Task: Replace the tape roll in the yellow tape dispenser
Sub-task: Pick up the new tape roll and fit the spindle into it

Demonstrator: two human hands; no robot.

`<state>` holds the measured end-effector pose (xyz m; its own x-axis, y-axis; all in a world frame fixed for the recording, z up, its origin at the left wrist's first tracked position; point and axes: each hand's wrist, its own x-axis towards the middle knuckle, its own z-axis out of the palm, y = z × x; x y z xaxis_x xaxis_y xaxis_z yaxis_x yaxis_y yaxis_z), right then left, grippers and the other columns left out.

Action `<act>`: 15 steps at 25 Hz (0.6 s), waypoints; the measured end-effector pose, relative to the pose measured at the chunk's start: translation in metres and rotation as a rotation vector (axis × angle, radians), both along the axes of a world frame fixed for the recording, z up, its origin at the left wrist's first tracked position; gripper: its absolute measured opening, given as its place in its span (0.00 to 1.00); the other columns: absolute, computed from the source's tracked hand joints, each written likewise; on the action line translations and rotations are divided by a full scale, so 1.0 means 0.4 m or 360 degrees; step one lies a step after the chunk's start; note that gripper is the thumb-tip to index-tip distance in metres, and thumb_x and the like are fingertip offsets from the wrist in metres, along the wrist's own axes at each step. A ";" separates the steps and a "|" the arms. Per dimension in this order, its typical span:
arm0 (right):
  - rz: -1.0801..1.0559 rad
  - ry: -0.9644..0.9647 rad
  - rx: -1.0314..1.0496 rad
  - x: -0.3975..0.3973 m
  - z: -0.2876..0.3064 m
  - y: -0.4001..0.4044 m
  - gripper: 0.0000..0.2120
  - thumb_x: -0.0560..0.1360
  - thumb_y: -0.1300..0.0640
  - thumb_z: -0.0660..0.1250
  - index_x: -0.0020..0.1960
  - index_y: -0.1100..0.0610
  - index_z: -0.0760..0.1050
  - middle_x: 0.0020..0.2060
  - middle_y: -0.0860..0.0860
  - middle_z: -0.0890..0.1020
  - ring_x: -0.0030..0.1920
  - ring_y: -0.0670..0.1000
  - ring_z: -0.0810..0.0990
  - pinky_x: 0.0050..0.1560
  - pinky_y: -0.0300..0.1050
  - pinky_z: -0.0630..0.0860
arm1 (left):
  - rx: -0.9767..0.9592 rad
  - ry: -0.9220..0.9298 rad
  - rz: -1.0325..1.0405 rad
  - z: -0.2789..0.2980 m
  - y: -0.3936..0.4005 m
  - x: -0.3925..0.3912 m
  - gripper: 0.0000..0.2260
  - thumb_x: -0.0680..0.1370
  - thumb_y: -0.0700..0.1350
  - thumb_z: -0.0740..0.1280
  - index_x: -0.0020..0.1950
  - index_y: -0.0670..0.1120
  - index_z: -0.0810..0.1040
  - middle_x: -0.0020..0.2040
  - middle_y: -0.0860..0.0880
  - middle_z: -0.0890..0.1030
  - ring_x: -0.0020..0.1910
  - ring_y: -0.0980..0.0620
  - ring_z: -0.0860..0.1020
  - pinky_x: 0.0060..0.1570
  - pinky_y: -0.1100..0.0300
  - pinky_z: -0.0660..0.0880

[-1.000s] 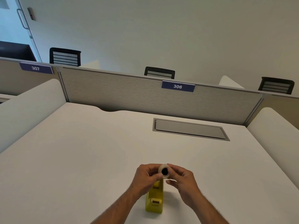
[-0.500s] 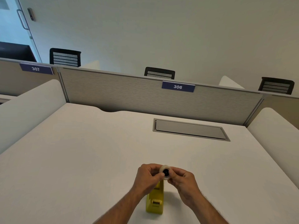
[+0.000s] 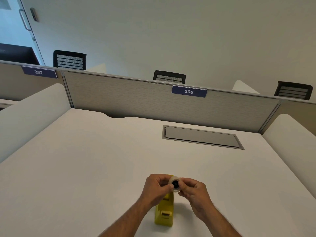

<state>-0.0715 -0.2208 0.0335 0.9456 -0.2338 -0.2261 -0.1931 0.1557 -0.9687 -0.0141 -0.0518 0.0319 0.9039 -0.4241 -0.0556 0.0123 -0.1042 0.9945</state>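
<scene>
While both hands meet low in the frame, just right of centre, the small white roll of clear tape with its black hub [image 3: 174, 184] sits pinched between them: the left hand [image 3: 156, 189] closes its grip on the roll's left side with thumb and fingertips, and the right hand [image 3: 193, 191] clamps the right side the same way. Directly below the roll in the picture, and under it in space, stands the yellow plastic tape dispenser [image 3: 165, 212] on the plain white table [image 3: 85, 159]. Its long axis runs from the bottom of the frame up toward the hands, cutter end lowest and cradle end tucked beneath the roll and partly hidden by the left hand. The coming move looks like a short drop into that cradle, with the hub turned across the dispenser's length; both hands are equally near. Open table lies on every side, the grey recessed cable hatch [image 3: 201, 136] well apart toward the upper right.
</scene>
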 end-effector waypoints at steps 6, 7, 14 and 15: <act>0.0212 -0.0027 -0.0084 0.001 0.020 0.001 0.13 0.71 0.50 0.75 0.51 0.57 0.85 0.47 0.57 0.88 0.49 0.56 0.86 0.45 0.44 0.83 | 0.0086 -0.0044 -0.0016 0.003 -0.004 -0.006 0.09 0.71 0.39 0.75 0.49 0.49 0.87 0.45 0.49 0.88 0.45 0.52 0.86 0.48 0.52 0.84; 0.0201 -0.0015 -0.0086 0.002 0.021 0.003 0.14 0.71 0.49 0.75 0.51 0.57 0.85 0.47 0.57 0.88 0.49 0.55 0.86 0.44 0.45 0.83 | 0.0096 -0.0046 -0.0005 0.005 -0.005 -0.005 0.10 0.70 0.39 0.75 0.50 0.49 0.86 0.45 0.49 0.88 0.45 0.52 0.86 0.49 0.51 0.84; 0.0060 0.0157 0.0043 0.010 0.021 0.008 0.11 0.69 0.53 0.75 0.48 0.58 0.86 0.45 0.58 0.88 0.48 0.56 0.86 0.42 0.44 0.82 | 0.0124 -0.0067 0.0007 0.000 -0.016 -0.010 0.15 0.66 0.42 0.80 0.51 0.49 0.86 0.46 0.50 0.88 0.45 0.54 0.86 0.50 0.53 0.84; 0.0033 0.0175 0.0054 0.011 0.021 0.011 0.09 0.70 0.55 0.75 0.47 0.58 0.86 0.45 0.58 0.88 0.49 0.57 0.86 0.41 0.45 0.83 | 0.0128 -0.0061 0.0012 0.000 -0.016 -0.010 0.15 0.65 0.42 0.80 0.51 0.49 0.86 0.46 0.51 0.88 0.45 0.54 0.86 0.50 0.54 0.84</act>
